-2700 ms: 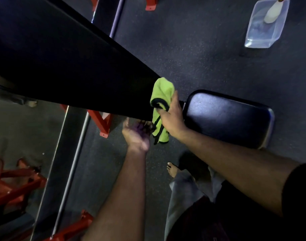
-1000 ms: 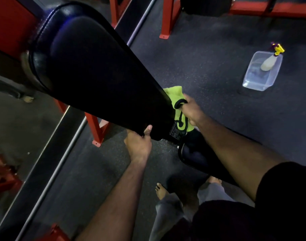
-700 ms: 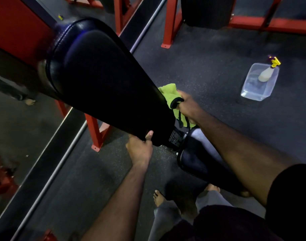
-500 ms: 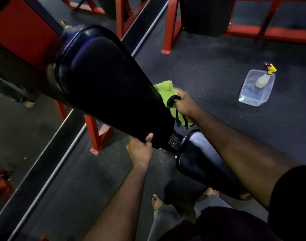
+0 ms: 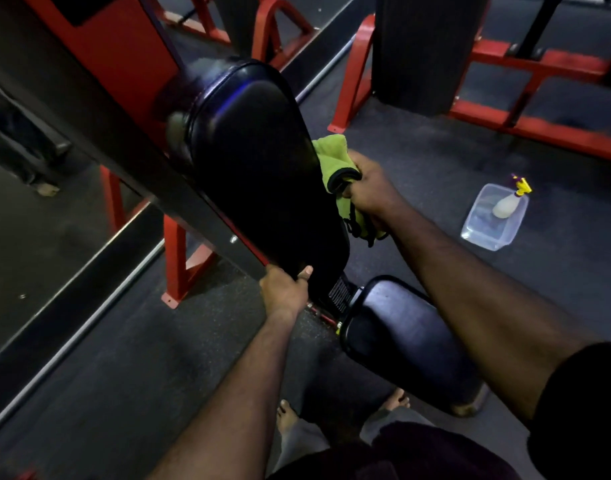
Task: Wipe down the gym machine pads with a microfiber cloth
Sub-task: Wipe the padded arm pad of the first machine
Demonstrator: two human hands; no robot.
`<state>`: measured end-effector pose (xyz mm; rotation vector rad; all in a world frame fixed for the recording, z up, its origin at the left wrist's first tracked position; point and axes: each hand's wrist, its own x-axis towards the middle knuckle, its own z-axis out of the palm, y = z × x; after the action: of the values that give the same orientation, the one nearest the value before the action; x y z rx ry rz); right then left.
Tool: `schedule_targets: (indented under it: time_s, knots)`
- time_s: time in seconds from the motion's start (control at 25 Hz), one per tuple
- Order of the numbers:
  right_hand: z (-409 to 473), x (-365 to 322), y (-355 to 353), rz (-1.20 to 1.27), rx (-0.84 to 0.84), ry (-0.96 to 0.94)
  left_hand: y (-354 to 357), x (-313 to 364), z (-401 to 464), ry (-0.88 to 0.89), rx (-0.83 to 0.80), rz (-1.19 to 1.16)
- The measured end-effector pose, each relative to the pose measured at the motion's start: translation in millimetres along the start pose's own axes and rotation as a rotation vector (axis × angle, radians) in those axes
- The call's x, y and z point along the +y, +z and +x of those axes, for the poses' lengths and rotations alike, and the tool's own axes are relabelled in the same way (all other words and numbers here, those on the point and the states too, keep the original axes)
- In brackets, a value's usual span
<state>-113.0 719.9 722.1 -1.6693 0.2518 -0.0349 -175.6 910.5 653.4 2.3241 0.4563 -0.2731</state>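
A long black back pad point(image 5: 259, 161) slants up from the lower middle to the upper left. My right hand point(image 5: 370, 188) grips a bunched lime-green microfiber cloth point(image 5: 335, 168) against the pad's right edge, about halfway along it. My left hand point(image 5: 285, 289) grips the pad's lower end, thumb on the front face and fingers hidden behind. Below them lies the black seat pad point(image 5: 404, 341), partly covered by my right forearm.
A clear plastic tub point(image 5: 493, 220) holding a spray bottle point(image 5: 508, 200) stands on the dark rubber floor to the right. Red machine frames point(image 5: 539, 98) cross the back and left. A mirror wall point(image 5: 37, 237) runs along the left. My bare feet point(image 5: 286, 417) are under the seat.
My right hand has slid the cloth up along the back pad's right edge. My left hand stays on the pad's lower end. My head has tilted up, showing more of the frames.
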Motion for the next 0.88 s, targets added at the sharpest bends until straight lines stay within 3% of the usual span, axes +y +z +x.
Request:
schedule_targets:
  time_s: [0.44, 0.64, 0.8, 0.88]
  knots:
    - [-4, -74, 8, -0.011, 0.117, -0.115, -40, 0, 10, 0.019, -0.193, -0.102]
    - [-10, -111, 14, -0.052, 0.156, -0.158, -91, 21, -3, 0.161, -0.04, -0.311]
    - [-17, -140, 20, -0.149, 0.156, -0.246, -136, 50, -9, 0.402, 0.198, -0.416]
    - [-17, -156, 23, -0.254, 0.144, -0.316, -149, 58, -7, 0.511, 0.236, -0.398]
